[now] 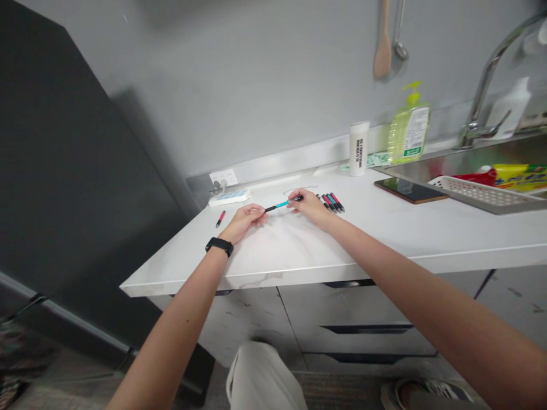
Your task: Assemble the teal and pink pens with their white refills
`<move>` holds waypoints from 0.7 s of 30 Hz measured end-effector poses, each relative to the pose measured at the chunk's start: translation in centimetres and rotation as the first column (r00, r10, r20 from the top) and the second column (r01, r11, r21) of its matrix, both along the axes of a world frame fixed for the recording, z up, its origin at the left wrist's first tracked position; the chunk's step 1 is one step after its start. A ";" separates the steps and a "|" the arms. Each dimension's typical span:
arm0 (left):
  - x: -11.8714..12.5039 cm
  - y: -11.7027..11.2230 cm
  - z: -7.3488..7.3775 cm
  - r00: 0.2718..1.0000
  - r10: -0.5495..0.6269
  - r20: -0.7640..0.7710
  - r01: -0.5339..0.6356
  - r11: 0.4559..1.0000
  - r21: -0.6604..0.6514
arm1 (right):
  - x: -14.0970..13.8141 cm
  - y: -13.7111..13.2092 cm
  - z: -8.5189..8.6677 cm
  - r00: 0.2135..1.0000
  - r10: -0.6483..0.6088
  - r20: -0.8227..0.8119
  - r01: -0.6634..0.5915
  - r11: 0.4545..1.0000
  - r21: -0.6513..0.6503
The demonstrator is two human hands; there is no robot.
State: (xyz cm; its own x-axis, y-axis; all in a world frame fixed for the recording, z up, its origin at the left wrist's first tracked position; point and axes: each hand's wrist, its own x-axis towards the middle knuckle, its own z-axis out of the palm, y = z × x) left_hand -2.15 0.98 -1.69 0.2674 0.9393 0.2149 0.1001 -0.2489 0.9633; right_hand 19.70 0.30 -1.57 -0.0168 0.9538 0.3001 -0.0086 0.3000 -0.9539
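A slim blue pen with black ends (280,205) lies across the gap between my hands, above the white marble-look countertop (290,250). My left hand (244,221) pinches its near-left black end, and my right hand (306,206) grips its other end. A short red pen (220,218) lies on the counter left of my left hand. To the right of my right hand, several black, red and teal pens (331,202) lie side by side, almost touching my fingers.
A dark phone (410,191) and a white plastic rack (482,193) lie near a steel sink (465,162) with a tall faucet (482,94). A green soap pump bottle (410,131), a white cup (359,148) and a white power strip (228,197) line the wall. A dark panel (77,171) stands left.
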 end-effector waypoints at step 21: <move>-0.5 -0.4 -0.3 0.999 0.028 -0.014 -0.028 1.000 0.002 | 0.1 -0.2 -0.3 0.979 0.070 0.190 -0.062 0.997 -0.048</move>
